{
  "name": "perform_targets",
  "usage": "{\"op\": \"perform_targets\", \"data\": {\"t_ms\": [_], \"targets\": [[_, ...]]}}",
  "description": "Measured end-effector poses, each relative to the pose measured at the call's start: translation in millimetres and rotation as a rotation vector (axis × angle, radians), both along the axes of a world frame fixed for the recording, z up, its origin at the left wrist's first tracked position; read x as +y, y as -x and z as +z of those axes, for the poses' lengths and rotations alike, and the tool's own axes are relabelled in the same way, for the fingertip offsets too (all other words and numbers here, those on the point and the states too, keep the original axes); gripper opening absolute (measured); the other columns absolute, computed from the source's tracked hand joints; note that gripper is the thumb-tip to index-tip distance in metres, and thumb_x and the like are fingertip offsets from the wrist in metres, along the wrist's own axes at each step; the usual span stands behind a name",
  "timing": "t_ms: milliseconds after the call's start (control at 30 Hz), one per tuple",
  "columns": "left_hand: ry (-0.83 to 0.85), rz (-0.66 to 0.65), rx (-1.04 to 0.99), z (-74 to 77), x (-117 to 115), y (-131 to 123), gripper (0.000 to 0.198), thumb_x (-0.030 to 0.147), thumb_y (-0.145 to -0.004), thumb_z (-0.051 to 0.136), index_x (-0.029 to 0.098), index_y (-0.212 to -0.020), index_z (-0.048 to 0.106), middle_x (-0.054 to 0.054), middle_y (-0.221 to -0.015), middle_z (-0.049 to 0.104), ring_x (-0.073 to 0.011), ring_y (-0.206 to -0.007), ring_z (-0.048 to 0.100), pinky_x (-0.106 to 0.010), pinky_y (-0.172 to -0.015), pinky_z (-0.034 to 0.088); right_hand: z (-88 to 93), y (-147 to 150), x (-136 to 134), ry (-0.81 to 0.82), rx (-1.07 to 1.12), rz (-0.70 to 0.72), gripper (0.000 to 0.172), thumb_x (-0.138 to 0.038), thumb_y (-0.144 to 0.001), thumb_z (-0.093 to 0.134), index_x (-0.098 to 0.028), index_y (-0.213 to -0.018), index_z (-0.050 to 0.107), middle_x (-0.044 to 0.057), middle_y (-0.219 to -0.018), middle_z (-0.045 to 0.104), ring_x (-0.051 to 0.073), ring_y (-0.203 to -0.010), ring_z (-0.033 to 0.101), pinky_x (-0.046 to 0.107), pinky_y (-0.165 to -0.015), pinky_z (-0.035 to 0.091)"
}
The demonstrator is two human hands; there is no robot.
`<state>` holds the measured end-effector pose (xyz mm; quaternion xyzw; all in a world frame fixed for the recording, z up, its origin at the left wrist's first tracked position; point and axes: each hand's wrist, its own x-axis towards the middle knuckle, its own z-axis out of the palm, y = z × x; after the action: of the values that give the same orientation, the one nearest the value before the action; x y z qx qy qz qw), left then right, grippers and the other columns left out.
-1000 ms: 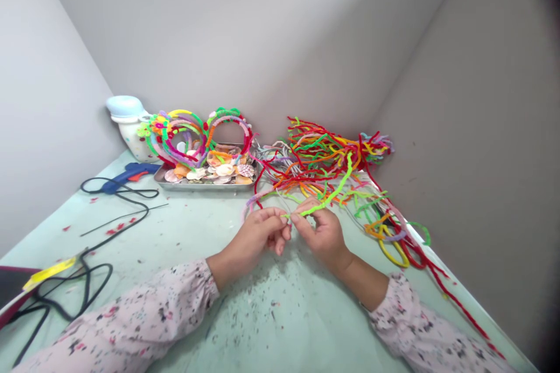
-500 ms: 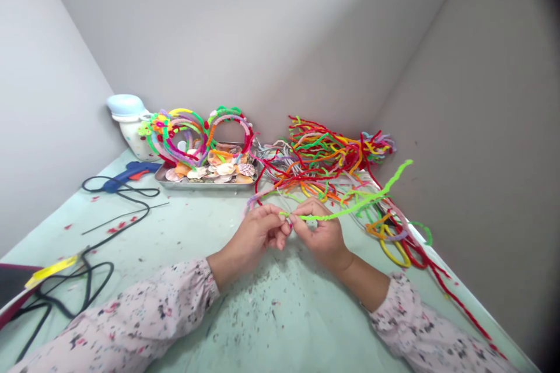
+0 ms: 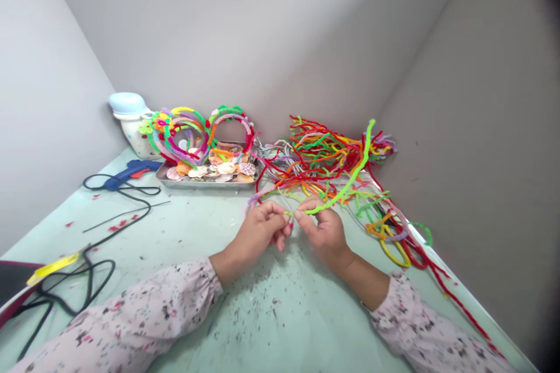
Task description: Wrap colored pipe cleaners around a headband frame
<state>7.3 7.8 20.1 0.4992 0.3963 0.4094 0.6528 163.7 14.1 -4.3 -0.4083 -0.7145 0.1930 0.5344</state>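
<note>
Grey walls [image 3: 227, 29] are closing into a corner behind a pale green desk [image 3: 249, 332], with dark flecks [image 3: 251, 309] lying scattered across it; the work in hand appears to be shaping a lime-green chenille stem [image 3: 345, 186], and the next move seems to call for a steady pinch, so that the springy wire keeps its bend; the left hand [image 3: 258, 232] and right hand [image 3: 324, 234] are meeting just above the desk, and their fingers [image 3: 301, 215] are closing on the stem near its lower end; that end is sitting between the two hands, while the rest is rising up and away to the right, past the right hand, with its tip reaching over a tangled pile of cut chenille stems [image 3: 319, 154]; a metal tray [image 3: 205, 184] is holding seashells [image 3: 225, 169] further back, and looped chenille hoops [image 3: 192, 131] are leaning behind it, beside a white pot with a pale blue lid [image 3: 129, 106]; a blue hot-glue gun [image 3: 129, 172] is lying to the left of the tray, its black cord [image 3: 131, 215] trailing across the desk towards a yellow strip [image 3: 52, 268].
</note>
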Motion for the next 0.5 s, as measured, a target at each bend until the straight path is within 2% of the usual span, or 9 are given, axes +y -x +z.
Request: {"op": "perform_targets", "data": {"t_ms": [133,300,500], "targets": [[0.011,0.008,-0.106,-4.4,0.2,1.2,0.012,0.024,-0.075,0.058,0.016,-0.077,0.048,0.004,-0.061,0.061,-0.0039,-0.038,0.048,-0.016,-0.04,0.032,-0.5,-0.6,-0.4,0.002,-0.07,0.024,0.009,-0.022,-0.082,0.055,-0.021,-0.073,0.055,0.001,-0.071,0.056,0.017,-0.071,0.055,0.032,-0.071,0.045],[0.005,0.016,-0.114,-5.2,-0.2,0.9,0.01,0.021,-0.074,0.058,0.017,-0.075,0.049,0.005,-0.06,0.059,-0.0038,-0.039,0.047,-0.016,-0.041,0.033,1.7,1.6,-2.8,-0.013,-0.108,0.071,0.008,-0.018,-0.081,0.055,-0.022,-0.074,0.055,0.001,-0.072,0.057,0.017,-0.073,0.055,0.031,-0.07,0.045],[-0.014,0.023,-0.087,-6.4,0.4,2.5,0.012,0.027,-0.076,0.057,0.016,-0.08,0.052,0.003,-0.067,0.063,-0.0049,-0.039,0.05,-0.018,-0.041,0.035,0.3,0.9,-1.0,-0.014,-0.102,0.007,0.007,-0.021,-0.082,0.055,-0.023,-0.076,0.056,0.001,-0.073,0.058,0.017,-0.073,0.055,0.031,-0.072,0.045]]}}
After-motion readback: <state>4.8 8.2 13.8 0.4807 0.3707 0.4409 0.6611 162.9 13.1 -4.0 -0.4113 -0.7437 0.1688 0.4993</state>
